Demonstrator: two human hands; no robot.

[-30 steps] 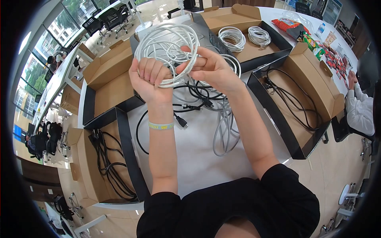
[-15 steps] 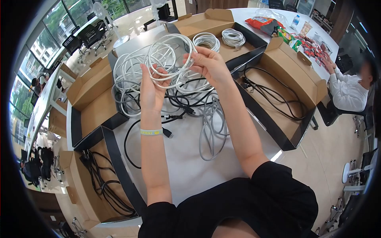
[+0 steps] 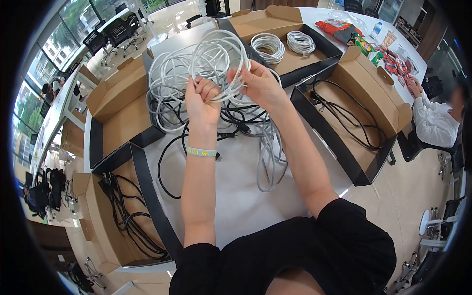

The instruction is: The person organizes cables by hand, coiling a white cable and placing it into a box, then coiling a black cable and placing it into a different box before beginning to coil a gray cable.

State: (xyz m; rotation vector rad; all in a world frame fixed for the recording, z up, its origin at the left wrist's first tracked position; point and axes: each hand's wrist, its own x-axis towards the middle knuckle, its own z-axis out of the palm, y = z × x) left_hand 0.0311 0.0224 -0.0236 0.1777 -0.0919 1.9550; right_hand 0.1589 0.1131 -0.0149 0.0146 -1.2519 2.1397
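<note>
1. On my feed the left hand (image 3: 203,101) has its fingers curled in around the lower left of the white cable loops (image 3: 245,54), probably to keep the strands from slipping.
2. The right hand (image 3: 263,86) pinches the loops' right side between thumb and fingers; strands hide the fingertips, so I can't tell how tightly. Gripping opposite sides seems to keep the loops round.
3. The loops are held up, at the near side of the tangled pale cables (image 3: 167,88), likely so I can tell strands apart.
4. Just nearer, black cables (image 3: 231,117) and a grey cable (image 3: 269,162) lie on the white table (image 3: 236,206).
5. Beyond, boxes seem to divide cables by colour: two white coils in the far box (image 3: 309,70), black cables in the right box (image 3: 334,132) and the near left box (image 3: 152,196).
</note>
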